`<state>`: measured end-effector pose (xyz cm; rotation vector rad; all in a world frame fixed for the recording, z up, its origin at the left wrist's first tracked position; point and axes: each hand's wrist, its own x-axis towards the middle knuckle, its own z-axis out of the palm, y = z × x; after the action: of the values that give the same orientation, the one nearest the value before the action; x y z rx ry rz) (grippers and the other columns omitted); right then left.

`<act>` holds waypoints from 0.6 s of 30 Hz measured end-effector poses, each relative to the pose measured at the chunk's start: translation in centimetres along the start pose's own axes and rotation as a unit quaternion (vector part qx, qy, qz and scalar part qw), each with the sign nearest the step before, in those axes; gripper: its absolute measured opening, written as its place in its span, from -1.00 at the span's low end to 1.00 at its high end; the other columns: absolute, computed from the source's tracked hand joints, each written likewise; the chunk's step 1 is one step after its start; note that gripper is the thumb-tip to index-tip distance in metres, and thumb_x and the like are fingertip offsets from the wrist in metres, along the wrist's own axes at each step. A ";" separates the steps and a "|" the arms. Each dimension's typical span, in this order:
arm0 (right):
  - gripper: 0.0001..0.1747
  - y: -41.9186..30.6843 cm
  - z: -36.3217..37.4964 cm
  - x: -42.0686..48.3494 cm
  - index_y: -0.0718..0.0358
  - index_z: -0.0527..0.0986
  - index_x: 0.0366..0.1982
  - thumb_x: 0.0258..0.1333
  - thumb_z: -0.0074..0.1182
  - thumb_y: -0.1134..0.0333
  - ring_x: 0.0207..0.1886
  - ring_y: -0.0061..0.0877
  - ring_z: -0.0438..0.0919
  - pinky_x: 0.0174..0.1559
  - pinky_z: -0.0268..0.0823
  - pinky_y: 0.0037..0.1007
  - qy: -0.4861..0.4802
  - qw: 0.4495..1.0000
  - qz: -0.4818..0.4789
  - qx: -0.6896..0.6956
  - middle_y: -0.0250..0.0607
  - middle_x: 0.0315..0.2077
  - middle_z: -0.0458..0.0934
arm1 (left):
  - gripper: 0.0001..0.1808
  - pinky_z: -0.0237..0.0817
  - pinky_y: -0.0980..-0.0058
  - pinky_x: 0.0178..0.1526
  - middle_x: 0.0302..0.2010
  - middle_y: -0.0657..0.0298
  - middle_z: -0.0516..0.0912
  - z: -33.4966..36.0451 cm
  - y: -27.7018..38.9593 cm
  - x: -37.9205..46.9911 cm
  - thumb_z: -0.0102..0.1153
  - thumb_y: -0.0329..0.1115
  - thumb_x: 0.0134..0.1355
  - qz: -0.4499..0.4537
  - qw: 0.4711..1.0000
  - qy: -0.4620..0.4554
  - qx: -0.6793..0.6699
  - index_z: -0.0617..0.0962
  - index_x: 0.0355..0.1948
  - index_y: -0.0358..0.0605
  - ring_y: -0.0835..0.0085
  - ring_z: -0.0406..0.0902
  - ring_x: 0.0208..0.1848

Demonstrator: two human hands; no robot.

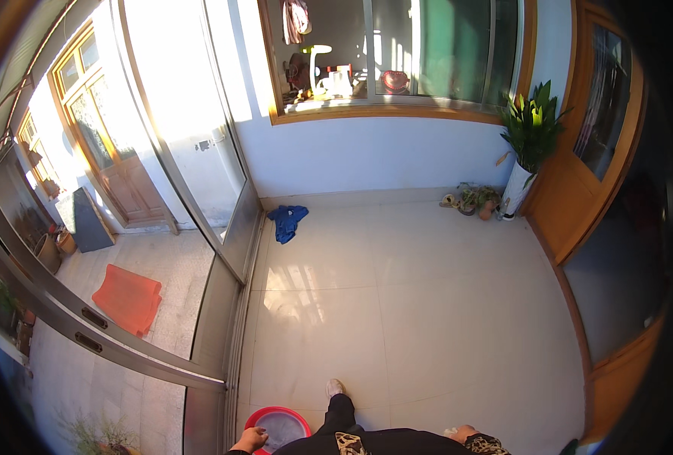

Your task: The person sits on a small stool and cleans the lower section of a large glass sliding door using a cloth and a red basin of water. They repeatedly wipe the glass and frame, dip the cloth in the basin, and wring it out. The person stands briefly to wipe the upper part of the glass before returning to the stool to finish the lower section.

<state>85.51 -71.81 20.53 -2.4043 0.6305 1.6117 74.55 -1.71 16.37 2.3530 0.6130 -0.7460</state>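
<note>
At the bottom edge, my left hand (251,439) is closed over the left rim of a red plastic basin (304,421). Greyish liquid (282,429) shows inside the basin, whose lower part is cut off by the frame and my dark clothing. Off to the right, my right hand (465,433) is beside my body, below a leopard-print cuff (484,445). A small whitish thing (450,432) shows in its fingers, too small to name. One light shoe (335,388) is forward on the tiled floor (427,318).
A blue cloth (287,222) lies on the floor by the metal-framed sliding door (240,227). Potted plants (476,199) and a tall white vase (516,190) of leaves stand in the far right corner beside a wooden door (564,187). Outside lies an orange mat (127,298).
</note>
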 end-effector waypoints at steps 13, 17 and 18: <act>-0.36 -10.7 -13.7 -6.1 0.38 0.51 -0.03 0.11 0.09 -0.06 0.05 -0.09 0.49 0.08 0.30 -0.17 0.118 0.907 -0.006 0.403 0.10 -0.06 0.53 | -0.59 0.41 0.31 0.07 -0.10 -0.05 0.66 -14.6 14.9 17.7 0.15 -0.18 0.14 -0.069 0.995 0.038 -0.068 0.62 -0.03 -0.18 0.11 0.61 -0.02; -0.37 -13.0 -18.4 -4.4 0.38 0.49 -0.01 0.12 0.10 -0.05 0.06 -0.08 0.47 0.09 0.29 -0.16 0.115 0.900 -0.008 0.420 0.09 -0.03 0.51 | -0.60 0.43 0.30 0.05 -0.13 -0.05 0.67 -18.5 23.0 24.9 0.13 -0.20 0.18 0.009 0.993 0.063 -0.096 0.61 -0.02 -0.18 0.09 0.62 -0.04; -0.37 -13.2 -19.8 -3.5 0.38 0.49 -0.01 0.12 0.10 -0.05 0.06 -0.08 0.46 0.09 0.28 -0.15 0.108 0.900 -0.006 0.422 0.09 -0.03 0.51 | -0.61 0.43 0.30 0.04 -0.13 -0.04 0.68 -19.1 24.7 26.3 0.13 -0.20 0.19 0.021 0.991 0.074 -0.111 0.60 -0.02 -0.18 0.09 0.62 -0.04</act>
<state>106.81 -66.55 30.52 -1.8954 1.0731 0.7848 114.95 -0.75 22.25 2.2198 0.6705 -0.4623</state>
